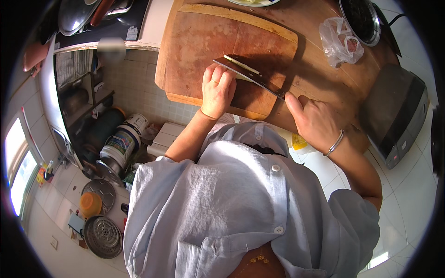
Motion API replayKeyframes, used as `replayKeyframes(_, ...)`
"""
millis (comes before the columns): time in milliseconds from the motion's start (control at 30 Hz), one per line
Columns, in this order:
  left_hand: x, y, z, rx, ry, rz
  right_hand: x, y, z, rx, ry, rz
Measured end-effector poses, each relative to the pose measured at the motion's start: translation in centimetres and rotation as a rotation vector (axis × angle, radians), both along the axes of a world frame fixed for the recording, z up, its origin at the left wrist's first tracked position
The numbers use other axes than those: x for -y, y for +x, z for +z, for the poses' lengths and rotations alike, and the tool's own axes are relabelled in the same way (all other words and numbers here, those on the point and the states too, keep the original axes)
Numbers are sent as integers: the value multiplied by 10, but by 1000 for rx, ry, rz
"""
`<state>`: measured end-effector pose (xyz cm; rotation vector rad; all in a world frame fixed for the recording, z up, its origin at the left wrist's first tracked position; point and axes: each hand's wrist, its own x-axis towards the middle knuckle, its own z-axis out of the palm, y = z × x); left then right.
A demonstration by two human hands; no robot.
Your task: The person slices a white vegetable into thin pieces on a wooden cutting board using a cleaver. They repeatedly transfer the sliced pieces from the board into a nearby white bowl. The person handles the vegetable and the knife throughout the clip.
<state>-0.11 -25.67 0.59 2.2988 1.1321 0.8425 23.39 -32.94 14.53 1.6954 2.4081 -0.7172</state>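
A wooden cutting board (205,38) lies on a wooden table (313,78) in front of me. My right hand (314,120) grips the handle end of a kitchen knife (251,79), whose blade is seen nearly edge-on over the board. Curled fingers of my left hand (218,88) rest against the near side of the blade and press on a pale vegetable piece (242,76), mostly hidden by hand and knife. On the blade's far side is a thin pale strip (242,65), apart from my left hand.
A plate (264,5) with pale pieces sits at the table's far edge. To the right are a clear plastic bag (342,43), a dark-filled metal bowl (359,21) and a black appliance (393,114). Plastic buckets (120,142) stand below, left of the table.
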Motion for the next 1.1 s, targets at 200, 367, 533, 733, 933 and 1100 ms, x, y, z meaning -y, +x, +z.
replayKeyframes(200, -1, 1, 1, 13, 9, 9, -7, -3, -2, 24, -128, -39)
replayKeyframes(367, -3, 2, 2, 43, 22, -13, -18, -5, -27, -70, -53, 1)
replayKeyframes(533, -1, 3, 5, 52, -2, -34, -18, -6, -64, -145, 42, -61)
replayKeyframes(733, 0, 3, 0, 46, 33, 4, 1, 4, -31, -145, 162, -89)
replayKeyframes(933, 1, 0, -4, 2, 16, 26, 12, 4, -13, -22, 20, -30)
replayKeyframes(1100, 1, 1, -3, 17, 18, 27, 7, 1, -10, -9, -1, -11)
